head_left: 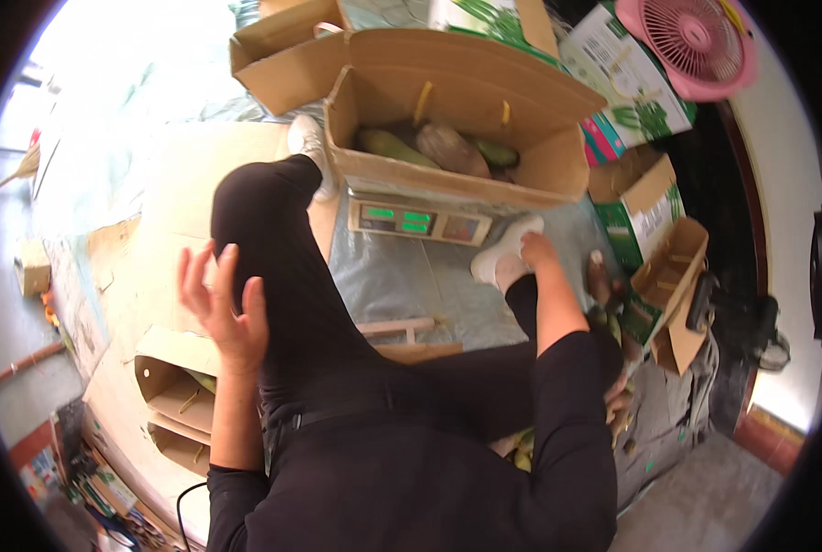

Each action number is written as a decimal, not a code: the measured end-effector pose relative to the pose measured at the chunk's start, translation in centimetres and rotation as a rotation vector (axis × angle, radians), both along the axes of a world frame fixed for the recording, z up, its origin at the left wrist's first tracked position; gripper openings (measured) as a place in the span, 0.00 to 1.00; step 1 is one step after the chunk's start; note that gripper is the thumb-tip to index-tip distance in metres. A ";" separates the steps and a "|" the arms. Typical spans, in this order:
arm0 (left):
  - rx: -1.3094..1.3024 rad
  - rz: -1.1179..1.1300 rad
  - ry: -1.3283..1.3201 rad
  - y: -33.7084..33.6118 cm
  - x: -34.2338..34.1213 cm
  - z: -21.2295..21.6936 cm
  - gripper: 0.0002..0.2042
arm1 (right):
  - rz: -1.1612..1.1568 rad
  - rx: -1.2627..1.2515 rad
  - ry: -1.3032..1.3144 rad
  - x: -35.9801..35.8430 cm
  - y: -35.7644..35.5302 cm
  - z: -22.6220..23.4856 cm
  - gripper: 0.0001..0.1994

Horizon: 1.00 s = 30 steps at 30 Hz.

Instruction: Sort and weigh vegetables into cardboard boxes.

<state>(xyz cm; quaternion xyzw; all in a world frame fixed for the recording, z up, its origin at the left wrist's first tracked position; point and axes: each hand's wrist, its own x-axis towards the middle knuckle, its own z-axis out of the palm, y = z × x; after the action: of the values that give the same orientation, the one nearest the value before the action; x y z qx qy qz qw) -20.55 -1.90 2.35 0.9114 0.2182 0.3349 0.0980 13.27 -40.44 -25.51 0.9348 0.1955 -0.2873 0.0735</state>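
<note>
I am seated with my legs in black trousers. My left hand (pixel 220 308) is raised beside my left thigh, palm up, fingers spread and holding nothing. My right hand (pixel 538 248) reaches down to my right foot and rests against the white shoe (pixel 503 260); its fingers are mostly hidden. Just ahead stands a digital scale (pixel 418 221) with lit green digits. An open cardboard box (pixel 457 179) sits on it, holding several green and brownish fruits (pixel 452 150).
More cardboard boxes lie around: an open one (pixel 282 55) at the back, green-printed cartons (pixel 645 198) on the right, folded ones (pixel 176 396) at my left. A pink fan (pixel 691 41) stands top right. A grey plastic sheet (pixel 411 281) covers the floor.
</note>
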 end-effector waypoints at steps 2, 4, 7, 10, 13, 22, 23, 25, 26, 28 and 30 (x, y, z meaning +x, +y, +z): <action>-0.033 -0.006 0.032 -0.4 0.4 -0.4 0.19 | 0.131 -0.185 0.043 -1.8 3.6 1.4 0.14; -0.031 0.008 0.119 -1.0 0.6 -0.6 0.20 | -0.084 -0.229 0.011 -3.3 6.0 3.3 0.15; -0.057 0.032 0.119 -1.0 1.2 -0.6 0.20 | -0.067 -0.310 -0.015 -3.3 6.2 3.5 0.15; -0.078 0.005 0.086 -0.7 1.9 -1.2 0.22 | -0.008 -0.341 -0.110 -2.8 5.3 2.4 0.14; -0.047 0.021 0.113 -0.6 1.4 -0.9 0.21 | 0.090 -0.322 -0.159 -3.1 6.2 2.5 0.14; -0.045 -0.022 0.104 -0.5 1.4 -0.2 0.21 | 0.233 -0.348 -0.123 -0.9 4.3 -0.4 0.17; -0.050 -0.028 0.101 -0.5 1.3 -0.3 0.22 | 0.260 -0.396 -0.093 -0.8 4.7 0.1 0.17; -0.039 -0.027 0.104 -0.5 1.2 -0.2 0.22 | 0.300 -0.438 -0.061 -1.1 5.8 1.5 0.17; -0.034 -0.027 0.108 -0.5 1.2 -0.3 0.22 | 0.286 -0.444 -0.050 -1.6 6.3 2.4 0.17; -0.036 -0.026 0.118 -0.5 1.4 -0.2 0.22 | 0.276 -0.450 -0.035 -2.1 6.6 2.2 0.16; -0.045 -0.041 0.114 -0.5 1.6 -0.1 0.23 | 0.262 -0.434 -0.110 -2.2 5.7 1.0 0.13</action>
<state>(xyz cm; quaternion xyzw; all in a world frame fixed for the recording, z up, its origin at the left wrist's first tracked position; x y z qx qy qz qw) -18.97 -2.36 2.29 0.9309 0.2119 0.2755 0.1127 11.07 -34.73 -24.56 0.8779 0.2446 -0.2594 0.3196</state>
